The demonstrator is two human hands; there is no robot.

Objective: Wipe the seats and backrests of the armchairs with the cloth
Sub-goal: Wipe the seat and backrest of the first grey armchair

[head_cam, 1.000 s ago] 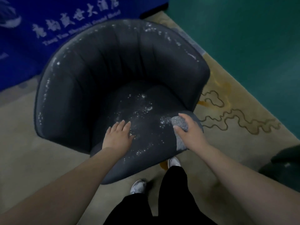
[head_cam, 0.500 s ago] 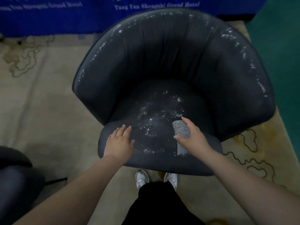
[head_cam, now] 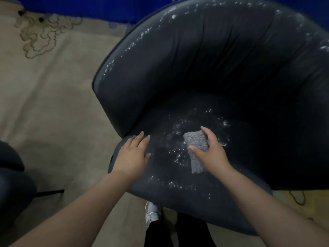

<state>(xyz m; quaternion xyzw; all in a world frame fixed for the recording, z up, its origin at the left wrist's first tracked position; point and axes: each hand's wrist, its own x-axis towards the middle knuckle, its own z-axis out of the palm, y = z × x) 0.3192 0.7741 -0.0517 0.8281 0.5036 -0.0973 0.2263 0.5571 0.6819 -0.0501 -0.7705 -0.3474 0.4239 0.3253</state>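
A dark grey tub armchair (head_cam: 204, 56) fills the middle and right of the head view, its seat and curved backrest speckled with white flecks. My right hand (head_cam: 211, 152) grips a folded grey cloth (head_cam: 195, 143) and holds it against the middle of the seat. My left hand (head_cam: 132, 154) rests flat with straight fingers on the seat's front left edge, a short way left of the cloth.
Beige patterned carpet (head_cam: 49, 97) lies to the left. Part of a second dark armchair (head_cam: 10, 180) shows at the left edge. A blue banner (head_cam: 71, 6) runs along the top. My white shoe (head_cam: 152, 213) and dark trouser legs stand under the seat front.
The view has swung so the armchair sits further right and closer. My right hand with the cloth has moved from the seat's right front edge toward the seat's middle.
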